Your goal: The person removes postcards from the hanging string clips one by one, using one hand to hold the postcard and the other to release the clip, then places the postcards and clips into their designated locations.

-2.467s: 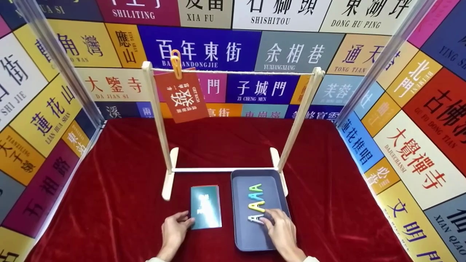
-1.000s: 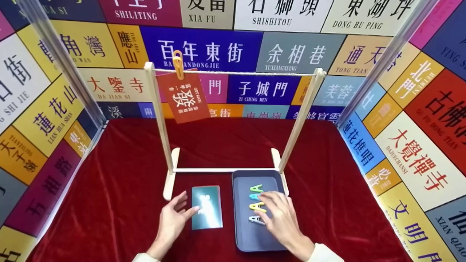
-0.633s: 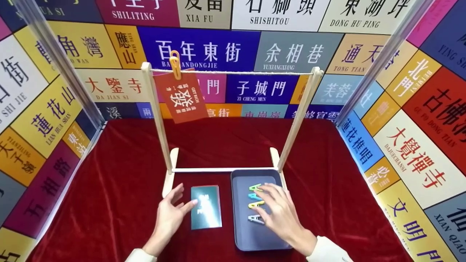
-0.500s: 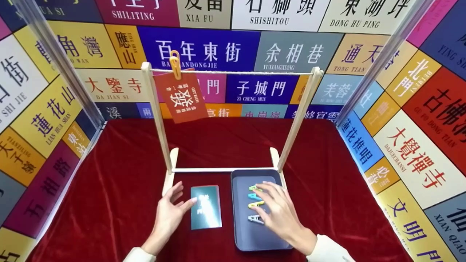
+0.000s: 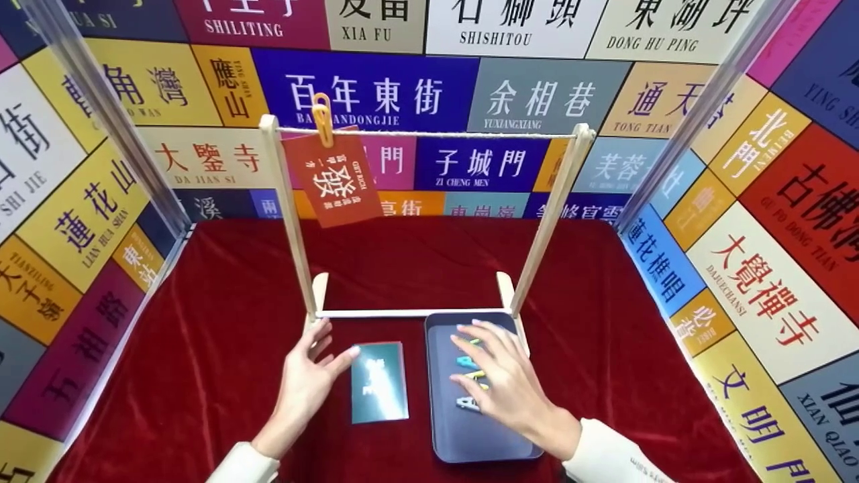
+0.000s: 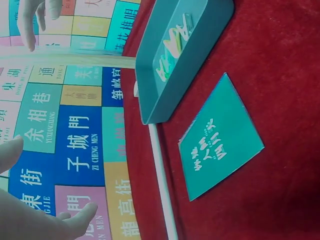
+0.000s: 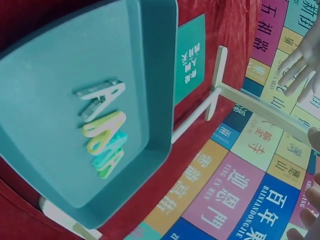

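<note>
My left hand hovers at the left of a small pile of cards, its fingers spread and its thumb tip overlapping the edge of the dark green top card. Over the grey tray, my right hand holds nothing, thumb and fingers apart. Several clothespins lie in a row in that tray: a grey one, a yellow one, a blue one and a green one. From the head view, my right fingers partly hide the row.
A wooden frame with a string across its top stands behind the cards and tray. An orange clothespin holds a red card on the string's left end. Red cloth covers the table. Printed walls surround it.
My left hand has lifted from the cards' lower left edge and spread its fingers. My right hand has left the grey clothespin, opened and moved up over the row.
</note>
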Motion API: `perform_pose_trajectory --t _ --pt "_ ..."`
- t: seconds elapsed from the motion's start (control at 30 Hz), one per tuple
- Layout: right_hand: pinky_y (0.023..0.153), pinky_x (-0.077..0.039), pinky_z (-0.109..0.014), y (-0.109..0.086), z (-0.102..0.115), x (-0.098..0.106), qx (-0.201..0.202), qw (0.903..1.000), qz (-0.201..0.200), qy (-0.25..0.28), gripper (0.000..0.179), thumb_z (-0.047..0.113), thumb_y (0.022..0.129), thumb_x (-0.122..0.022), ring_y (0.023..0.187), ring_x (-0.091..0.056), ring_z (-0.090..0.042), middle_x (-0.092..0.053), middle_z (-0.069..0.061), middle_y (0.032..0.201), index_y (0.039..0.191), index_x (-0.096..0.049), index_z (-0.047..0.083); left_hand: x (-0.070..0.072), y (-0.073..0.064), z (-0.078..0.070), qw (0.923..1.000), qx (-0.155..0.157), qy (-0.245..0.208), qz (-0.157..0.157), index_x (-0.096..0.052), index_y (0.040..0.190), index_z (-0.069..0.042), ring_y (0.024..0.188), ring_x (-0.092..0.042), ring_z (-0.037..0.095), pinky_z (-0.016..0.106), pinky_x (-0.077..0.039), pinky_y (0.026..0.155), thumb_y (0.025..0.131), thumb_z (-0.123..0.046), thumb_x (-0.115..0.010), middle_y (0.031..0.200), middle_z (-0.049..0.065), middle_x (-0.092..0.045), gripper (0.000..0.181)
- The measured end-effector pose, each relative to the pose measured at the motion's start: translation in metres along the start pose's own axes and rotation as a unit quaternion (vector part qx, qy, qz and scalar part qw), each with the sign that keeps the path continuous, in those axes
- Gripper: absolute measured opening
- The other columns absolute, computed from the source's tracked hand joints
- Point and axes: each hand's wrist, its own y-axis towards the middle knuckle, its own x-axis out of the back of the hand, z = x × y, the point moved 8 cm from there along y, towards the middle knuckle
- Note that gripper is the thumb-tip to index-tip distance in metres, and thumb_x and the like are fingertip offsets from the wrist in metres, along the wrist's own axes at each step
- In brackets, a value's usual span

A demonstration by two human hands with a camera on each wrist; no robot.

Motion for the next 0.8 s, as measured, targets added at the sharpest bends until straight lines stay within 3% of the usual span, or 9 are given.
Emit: perform_pose_trajectory --t 0.2,0.57,0.7,0.8 --pt "0.102 -0.047 -0.044 0.020 0.002 0.007 0.023 0.9997 0.001 0.002 0.048 0.035 0.093 -0.071 0.123 -0.057 -0.033 -0.065 -0.013 0.131 0.130 -0.066 0.005 0.004 0.005 -0.015 0.9998 -0.013 -0.017 0.000 -0.042 0.150 -0.001 0.139 -0.048 0.038 0.052 -0.046 0.114 0.084 -0.008 -0.080 0.150 0.023 -0.048 0.077" --pt "0.105 -0.046 -0.047 0.055 0.007 0.016 0.043 0.9990 0.005 0.007 0.061 0.024 0.079 -0.086 0.125 -0.055 -0.032 -0.062 -0.011 0.135 0.133 -0.063 0.006 0.009 0.015 -0.038 0.9991 -0.038 -0.020 -0.003 -0.045 0.149 -0.005 0.141 -0.047 0.033 0.051 -0.046 0.115 0.084 -0.011 -0.081 0.154 0.014 -0.047 0.075" --pt "0.115 -0.036 -0.048 0.059 0.010 0.015 0.047 0.9989 0.006 0.001 0.061 0.026 0.079 -0.086 0.125 -0.055 -0.032 -0.062 -0.010 0.135 0.133 -0.064 0.007 0.010 0.020 -0.046 0.9985 -0.050 -0.020 0.003 -0.044 0.151 -0.012 0.142 -0.046 0.027 0.048 -0.045 0.116 0.085 -0.013 -0.080 0.156 0.003 -0.046 0.075" --pt "0.120 -0.024 -0.060 0.064 0.011 0.013 0.049 0.9988 0.009 -0.002 0.059 0.028 0.081 -0.084 0.126 -0.054 -0.031 -0.062 -0.010 0.135 0.132 -0.064 0.008 0.012 0.022 -0.049 0.9983 -0.054 -0.022 0.003 -0.044 0.152 -0.013 0.142 -0.047 0.025 0.045 -0.045 0.116 0.086 -0.011 -0.080 0.155 0.002 -0.049 0.075"
